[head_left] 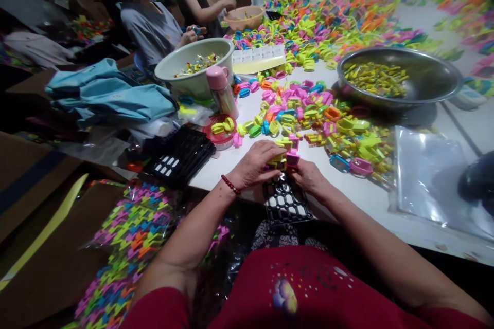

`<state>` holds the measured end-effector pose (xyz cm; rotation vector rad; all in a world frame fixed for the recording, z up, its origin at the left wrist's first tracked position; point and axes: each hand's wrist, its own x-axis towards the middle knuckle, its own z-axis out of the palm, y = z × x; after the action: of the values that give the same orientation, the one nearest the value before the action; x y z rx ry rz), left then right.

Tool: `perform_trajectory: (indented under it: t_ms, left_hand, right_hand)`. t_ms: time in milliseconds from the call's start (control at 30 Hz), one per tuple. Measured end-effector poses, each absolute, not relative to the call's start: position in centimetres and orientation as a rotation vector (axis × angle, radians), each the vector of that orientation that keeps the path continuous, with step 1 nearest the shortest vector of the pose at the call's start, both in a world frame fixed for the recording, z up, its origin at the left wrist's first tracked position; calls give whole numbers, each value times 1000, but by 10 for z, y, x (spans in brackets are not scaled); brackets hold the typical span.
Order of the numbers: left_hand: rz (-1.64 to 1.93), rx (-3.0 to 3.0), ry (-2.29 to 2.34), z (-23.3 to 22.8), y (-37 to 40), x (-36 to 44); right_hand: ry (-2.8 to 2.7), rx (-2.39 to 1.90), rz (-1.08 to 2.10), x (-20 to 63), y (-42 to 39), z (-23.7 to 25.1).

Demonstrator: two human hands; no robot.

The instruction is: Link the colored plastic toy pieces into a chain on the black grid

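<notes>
Hands meet at the table edge: the left hand [257, 164] lies curled over small yellow plastic pieces [278, 162], the right hand [309, 177] pinches a pink plastic piece [292, 158]. Black grid tray [286, 201] sits just below both hands; heaped coloured plastic pieces [332, 123] spread just beyond them.

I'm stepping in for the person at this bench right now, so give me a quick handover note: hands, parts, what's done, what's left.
Left hand: lies palm down over a few small plastic pieces at the table edge.
Right hand: pinches a pink piece over the black grid tray.
Parts: a loose coloured pile just beyond the hands; yellow bits in the steel bowl.
Done: the tray cells in view look empty; a bag of linked pieces lies lower left.
Left: most of the pile is unsorted.
</notes>
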<state>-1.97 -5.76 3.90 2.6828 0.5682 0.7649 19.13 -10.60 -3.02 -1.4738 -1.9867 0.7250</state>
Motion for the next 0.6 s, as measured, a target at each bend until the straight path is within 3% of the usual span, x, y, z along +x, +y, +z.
perform_trajectory:
  t_ms: [300, 467, 600]
  left_hand:
    - [696, 2743, 560, 43, -56, -16]
    - [736, 2773, 537, 42, -54, -16]
    - [733, 2784, 544, 42, -54, -17]
  right_hand:
    - [-2006, -1298, 589, 181, -103, -45]
    - [-1984, -1319, 541, 200, -119, -29]
    - [-1853, -1736, 101, 270, -154, -12]
